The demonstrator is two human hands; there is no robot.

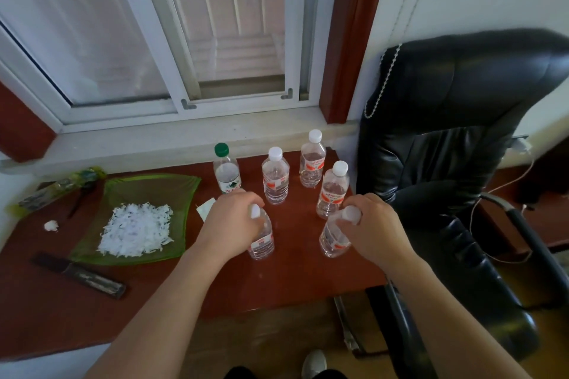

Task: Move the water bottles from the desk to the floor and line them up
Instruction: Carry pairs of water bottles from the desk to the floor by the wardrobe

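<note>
Several clear water bottles stand on the red-brown desk (277,280). My left hand (229,220) grips the neck of the near-left bottle (262,243), which has a white cap. My right hand (374,229) grips the top of the near-right bottle (332,240), which leans slightly. Behind them stand a white-capped bottle (333,191) at right, another (312,160) at the back, one (275,177) in the middle, and a green-capped bottle (227,170) at left.
A green tray (181,194) holding white shreds lies left of the bottles, with a dark knife (78,274) in front of it. A black office chair (455,169) stands close to the desk's right edge. The window sill (184,140) runs behind. Floor (277,341) shows below the desk edge.
</note>
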